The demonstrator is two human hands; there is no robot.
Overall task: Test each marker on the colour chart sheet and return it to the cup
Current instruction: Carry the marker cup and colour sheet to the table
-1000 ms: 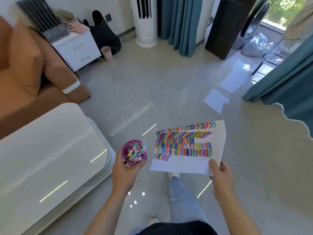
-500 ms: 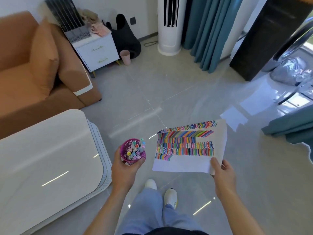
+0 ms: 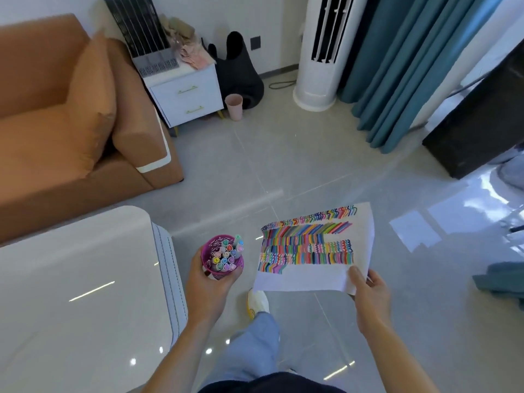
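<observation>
left hand point(image 3: 208, 285): grips purple cup point(image 3: 222, 256) of markers point(image 3: 226, 253), beside table point(image 3: 85, 279) right edge | right hand point(image 3: 368, 296): pinches colour chart sheet point(image 3: 314, 251) at its near corner, above floor point(image 3: 283, 165)

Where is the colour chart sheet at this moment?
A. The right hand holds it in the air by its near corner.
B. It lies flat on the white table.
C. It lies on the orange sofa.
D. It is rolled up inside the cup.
A: the right hand pinches the near corner of the colour chart sheet above the floor.

Purple mesh cup point(image 3: 222, 255) packed with upright markers point(image 3: 226, 255); colour-striped chart sheet point(image 3: 314, 251) beside it.
</observation>
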